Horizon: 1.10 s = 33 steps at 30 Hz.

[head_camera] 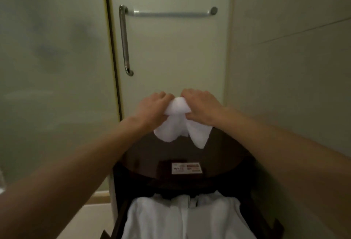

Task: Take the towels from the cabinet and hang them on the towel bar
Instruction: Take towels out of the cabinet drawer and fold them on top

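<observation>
A small white towel [177, 123] hangs bunched in the air above the dark cabinet top [218, 162]. My left hand [152, 108] grips its upper left part and my right hand [201, 105] grips its upper right part, knuckles almost touching. Two loose ends droop below my hands. The chrome towel bar [171, 13] runs level across the frosted glass door, well above both hands, with nothing on it. More white towels [182, 218] lie in the open drawer of the cabinet at the bottom of the view.
A vertical chrome door handle [124, 41] stands left of the towel bar. A WiFi card [186, 168] lies on the cabinet top. A frosted glass panel [53, 67] fills the left, a plain wall [294, 58] the right. Pale floor [91, 218] shows at lower left.
</observation>
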{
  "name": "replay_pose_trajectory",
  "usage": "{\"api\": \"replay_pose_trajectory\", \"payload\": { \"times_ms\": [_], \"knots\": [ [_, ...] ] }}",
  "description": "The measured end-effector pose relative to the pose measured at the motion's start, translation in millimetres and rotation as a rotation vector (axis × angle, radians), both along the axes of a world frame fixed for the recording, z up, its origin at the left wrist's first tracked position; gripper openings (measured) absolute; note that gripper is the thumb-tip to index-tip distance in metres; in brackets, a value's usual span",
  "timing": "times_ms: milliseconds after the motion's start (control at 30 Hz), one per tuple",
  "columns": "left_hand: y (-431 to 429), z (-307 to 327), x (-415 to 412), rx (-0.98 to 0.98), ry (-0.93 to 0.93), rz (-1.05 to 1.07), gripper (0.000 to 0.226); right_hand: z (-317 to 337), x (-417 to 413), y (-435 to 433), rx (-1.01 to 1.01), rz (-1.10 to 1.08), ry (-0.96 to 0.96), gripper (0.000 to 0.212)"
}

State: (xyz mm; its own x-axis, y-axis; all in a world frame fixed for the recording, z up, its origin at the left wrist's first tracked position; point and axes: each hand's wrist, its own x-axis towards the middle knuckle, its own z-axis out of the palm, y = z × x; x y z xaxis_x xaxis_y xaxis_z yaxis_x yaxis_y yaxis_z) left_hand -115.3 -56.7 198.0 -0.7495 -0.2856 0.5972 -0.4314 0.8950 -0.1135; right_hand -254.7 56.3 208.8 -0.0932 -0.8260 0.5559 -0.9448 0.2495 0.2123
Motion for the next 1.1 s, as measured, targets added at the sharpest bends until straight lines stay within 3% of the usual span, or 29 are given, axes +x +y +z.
{"api": "replay_pose_trajectory", "payload": {
  "times_ms": [167,333,667,767,867,967,1100],
  "knots": [
    [2.6,-74.6,-7.1,-0.043,-0.272,0.111,0.056,-79.1,4.9,-9.6,0.075,-0.086,0.241,0.039],
    [-5.1,-119.6,15.1,0.118,-0.324,-0.08,0.066,-146.7,2.3,5.3,0.073,0.048,0.249,0.045],
    [8.1,-114.2,29.0,0.146,-0.447,-0.055,0.079,-126.1,15.2,31.0,0.244,0.085,0.072,0.05],
    [19.3,-114.8,36.8,0.123,-0.393,-0.033,0.078,-125.3,26.3,46.9,0.134,0.171,0.066,0.051],
    [35.1,-120.2,59.6,0.014,-0.195,-0.162,0.057,-131.0,39.4,72.5,0.008,0.356,-0.124,0.035],
    [54.8,-126.9,79.6,0.056,-0.137,-0.369,0.029,-139.5,38.8,94.3,0.225,0.362,-0.272,0.019],
    [68.0,-149.9,84.4,0.266,-0.489,-0.353,0.024,-153.6,34.6,107.2,0.576,0.262,-0.305,0.02]
  ]
}}
